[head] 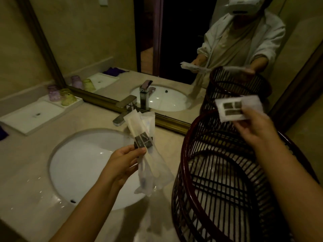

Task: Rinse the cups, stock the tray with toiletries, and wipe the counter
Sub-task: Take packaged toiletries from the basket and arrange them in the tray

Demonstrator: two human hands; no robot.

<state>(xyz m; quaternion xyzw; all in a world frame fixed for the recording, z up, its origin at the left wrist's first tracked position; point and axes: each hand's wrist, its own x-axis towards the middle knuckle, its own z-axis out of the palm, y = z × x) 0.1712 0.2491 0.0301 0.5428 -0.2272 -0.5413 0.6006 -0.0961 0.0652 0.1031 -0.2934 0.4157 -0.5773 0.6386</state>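
My left hand (125,161) holds a bunch of long white toiletry packets (148,154) with dark labels over the right side of the sink (83,165). Above the dark wicker basket (227,180), my right hand (257,130) pinches a small white packet (238,107) that bears a dark label. A white tray (29,117) lies on the counter (26,198) at the far left. On a smaller tray (76,102) behind it, a purple cup (53,95) and a yellow-green cup (67,98) stand upside down.
A chrome faucet (125,109) stands behind the sink, against a gold-framed mirror (139,49). The mirror reflects a person in a white robe. A dark purple cloth (3,133) lies at the left edge. The tall basket fills the counter's right side.
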